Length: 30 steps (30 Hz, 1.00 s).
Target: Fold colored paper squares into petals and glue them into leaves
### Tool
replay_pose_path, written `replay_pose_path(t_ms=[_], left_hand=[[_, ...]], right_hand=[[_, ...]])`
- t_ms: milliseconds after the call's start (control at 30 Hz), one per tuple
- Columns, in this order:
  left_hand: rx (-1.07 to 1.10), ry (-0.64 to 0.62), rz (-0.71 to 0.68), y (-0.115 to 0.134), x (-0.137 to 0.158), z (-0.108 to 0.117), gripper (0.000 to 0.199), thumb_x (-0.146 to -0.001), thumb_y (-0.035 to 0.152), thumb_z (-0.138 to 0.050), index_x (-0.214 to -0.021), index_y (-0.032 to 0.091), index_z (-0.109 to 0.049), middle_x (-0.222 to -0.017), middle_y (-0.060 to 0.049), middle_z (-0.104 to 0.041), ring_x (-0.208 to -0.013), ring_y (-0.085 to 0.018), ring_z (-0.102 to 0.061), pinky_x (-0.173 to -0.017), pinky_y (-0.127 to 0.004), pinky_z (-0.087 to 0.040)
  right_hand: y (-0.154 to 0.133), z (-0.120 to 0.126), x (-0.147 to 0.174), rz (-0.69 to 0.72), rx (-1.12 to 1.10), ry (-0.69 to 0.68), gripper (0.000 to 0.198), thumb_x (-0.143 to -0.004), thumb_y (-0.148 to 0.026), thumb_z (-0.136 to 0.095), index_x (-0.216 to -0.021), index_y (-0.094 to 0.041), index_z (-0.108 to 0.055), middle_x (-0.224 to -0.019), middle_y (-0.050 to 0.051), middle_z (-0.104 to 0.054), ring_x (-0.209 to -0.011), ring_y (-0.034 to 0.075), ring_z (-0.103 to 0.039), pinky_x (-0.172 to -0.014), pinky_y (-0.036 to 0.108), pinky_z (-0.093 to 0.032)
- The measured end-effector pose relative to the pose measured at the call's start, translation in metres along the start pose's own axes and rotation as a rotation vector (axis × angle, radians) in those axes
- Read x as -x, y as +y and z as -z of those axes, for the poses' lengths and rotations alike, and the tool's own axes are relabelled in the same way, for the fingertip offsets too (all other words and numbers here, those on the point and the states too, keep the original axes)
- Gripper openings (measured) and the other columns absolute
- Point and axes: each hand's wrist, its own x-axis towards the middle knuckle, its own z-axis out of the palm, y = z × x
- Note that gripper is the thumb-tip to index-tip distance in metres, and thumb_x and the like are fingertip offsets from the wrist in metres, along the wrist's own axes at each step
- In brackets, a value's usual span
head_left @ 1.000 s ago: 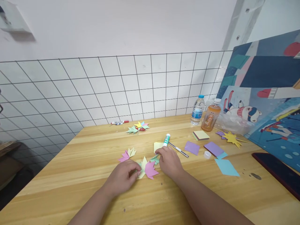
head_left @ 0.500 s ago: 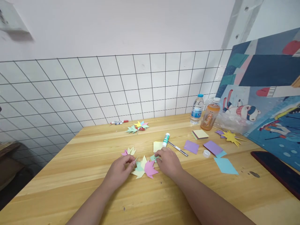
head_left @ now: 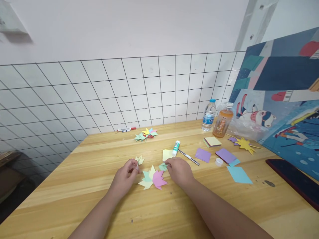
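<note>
My left hand (head_left: pixel 124 177) is closed in a pinch, with what looks like a thin, pale paper piece at its fingertips. Just beyond those fingertips is a pale yellow folded paper leaf (head_left: pixel 140 160). The fingers of my right hand (head_left: pixel 181 171) are pinched at the edge of a small green paper leaf (head_left: pixel 162 167); its far side is hidden by the hand. Between both hands, flat on the table, lies a cluster of pointed paper leaves in pale yellow, green and pink (head_left: pixel 159 179).
Beyond my right hand lie a glue stick (head_left: pixel 176 148), a yellow paper square (head_left: pixel 166 154) and a pen (head_left: pixel 189 157). Rightward are purple paper (head_left: pixel 203 155), a white cap (head_left: pixel 219 162), blue paper (head_left: pixel 239 175), two bottles (head_left: pixel 208 116) and a phone (head_left: pixel 291 179). Another leaf cluster (head_left: pixel 141 136) sits farther back.
My left hand has moved left and slightly away from me, off the leaf cluster and up to the yellow leaf, covering the pink piece beside it. My right hand has barely moved.
</note>
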Motion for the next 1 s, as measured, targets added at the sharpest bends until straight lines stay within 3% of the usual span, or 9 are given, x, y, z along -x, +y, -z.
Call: replay_pose_path(t_ms=[200, 400, 500, 567, 633, 700, 767, 867, 1000], left_hand=[[-0.003, -0.008, 0.003, -0.001, -0.001, -0.002, 0.017, -0.08, 0.04, -0.049, -0.081, 0.023, -0.049, -0.07, 0.001, -0.068, -0.07, -0.017, -0.064, -0.067, -0.027, -0.047], [-0.02, -0.018, -0.018, -0.007, -0.003, -0.003, 0.02, -0.079, 0.041, -0.049, -0.087, 0.023, -0.054, -0.07, 0.001, -0.068, -0.069, -0.017, -0.063, -0.069, -0.029, -0.048], [-0.02, -0.025, 0.01, -0.011, -0.003, -0.004, 0.028, -0.078, 0.041, -0.05, -0.099, 0.023, -0.057, -0.08, -0.002, -0.071, -0.077, -0.019, -0.065, -0.073, -0.03, -0.048], [-0.013, -0.021, 0.027, -0.014, -0.004, -0.004, 0.031, -0.078, 0.042, -0.05, -0.102, 0.023, -0.057, -0.087, -0.003, -0.072, -0.083, -0.02, -0.066, -0.075, -0.03, -0.049], [0.003, -0.015, 0.032, -0.016, -0.005, -0.005, 0.029, -0.079, 0.043, -0.05, -0.097, 0.022, -0.058, -0.09, -0.004, -0.072, -0.087, -0.021, -0.066, -0.077, -0.03, -0.049], [0.03, -0.012, 0.034, -0.017, -0.005, -0.005, 0.025, -0.079, 0.042, -0.049, -0.091, 0.022, -0.059, -0.092, -0.004, -0.072, -0.089, -0.021, -0.066, -0.078, -0.029, -0.049], [0.056, -0.013, 0.04, -0.018, -0.006, -0.005, 0.024, -0.079, 0.042, -0.05, -0.088, 0.022, -0.059, -0.092, -0.004, -0.072, -0.09, -0.021, -0.066, -0.078, -0.029, -0.049], [0.082, -0.016, 0.039, -0.018, -0.005, -0.005, 0.023, -0.078, 0.041, -0.051, -0.087, 0.022, -0.059, -0.091, -0.004, -0.072, -0.09, -0.022, -0.066, -0.076, -0.03, -0.05], [0.065, 0.003, 0.038, -0.014, -0.005, -0.005, 0.023, -0.076, 0.04, -0.053, -0.087, 0.021, -0.06, -0.086, -0.004, -0.072, -0.083, -0.021, -0.067, -0.072, -0.029, -0.05]], right_hand=[[0.0, 0.005, -0.002, -0.064, -0.326, 0.272, 0.022, -0.085, -0.02, -0.043, -0.096, -0.023, -0.062, -0.097, 0.002, -0.063, -0.09, 0.017, -0.056, -0.077, 0.027, -0.041], [0.004, 0.012, -0.006, -0.133, -0.292, 0.487, 0.024, -0.083, -0.018, -0.045, -0.097, -0.023, -0.064, -0.1, 0.006, -0.057, -0.097, 0.02, -0.051, -0.086, 0.032, -0.038], [-0.003, 0.011, 0.0, 0.042, -0.29, 0.371, 0.024, -0.083, -0.015, -0.043, -0.095, -0.022, -0.064, -0.095, 0.005, -0.059, -0.095, 0.019, -0.051, -0.086, 0.031, -0.038], [-0.01, 0.008, 0.006, 0.195, -0.269, 0.156, 0.022, -0.082, -0.017, -0.047, -0.093, -0.023, -0.065, -0.092, 0.004, -0.06, -0.092, 0.018, -0.052, -0.083, 0.03, -0.038], [-0.017, 0.004, 0.013, 0.256, -0.227, 0.015, 0.032, -0.075, -0.028, -0.059, -0.107, -0.025, -0.061, -0.1, 0.004, -0.057, -0.095, 0.02, -0.05, -0.083, 0.031, -0.039], [-0.021, 0.001, 0.019, 0.273, -0.2, -0.058, 0.055, -0.069, -0.043, -0.065, -0.119, -0.024, -0.053, -0.108, 0.006, -0.054, -0.101, 0.023, -0.048, -0.086, 0.033, -0.038], [-0.022, -0.001, 0.022, 0.258, -0.178, -0.094, 0.065, -0.064, -0.049, -0.068, -0.12, -0.022, -0.051, -0.112, 0.008, -0.052, -0.104, 0.025, -0.046, -0.089, 0.035, -0.036], [-0.021, -0.003, 0.021, 0.237, -0.187, -0.116, 0.056, -0.06, -0.046, -0.072, -0.108, -0.022, -0.057, -0.111, 0.007, -0.052, -0.105, 0.024, -0.046, -0.09, 0.035, -0.035], [-0.019, -0.005, 0.018, 0.171, -0.306, -0.107, 0.044, -0.06, -0.03, -0.071, -0.1, -0.022, -0.054, -0.1, 0.003, -0.057, -0.095, 0.02, -0.051, -0.078, 0.03, -0.039]])
